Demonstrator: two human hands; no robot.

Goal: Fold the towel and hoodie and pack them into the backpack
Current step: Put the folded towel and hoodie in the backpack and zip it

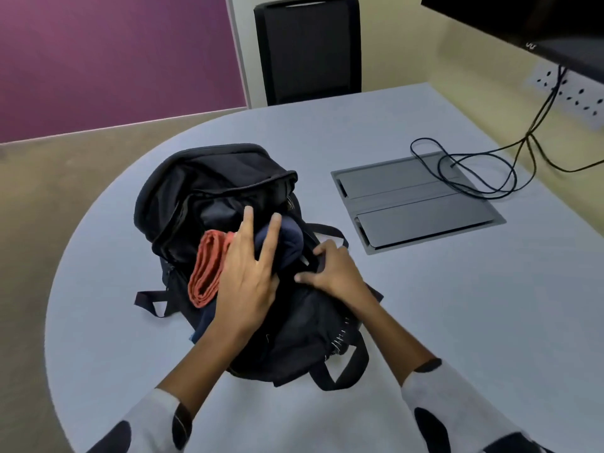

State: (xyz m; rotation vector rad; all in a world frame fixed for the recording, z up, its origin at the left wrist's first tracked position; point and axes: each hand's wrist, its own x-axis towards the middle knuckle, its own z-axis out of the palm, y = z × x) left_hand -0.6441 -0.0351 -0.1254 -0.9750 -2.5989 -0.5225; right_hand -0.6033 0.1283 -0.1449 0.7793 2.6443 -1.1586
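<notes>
We press the folded orange towel [207,269] and navy hoodie [281,243] into the open black fabric backpack [202,184]: left hand [248,276] flat, fingers apart; right hand [333,269] clamped on the backpack's opening edge. Closing remains.

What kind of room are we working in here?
Probably an office meeting room: a rounded grey table with a built-in cable hatch, a black office chair, and a wall-mounted screen above wall sockets.
</notes>
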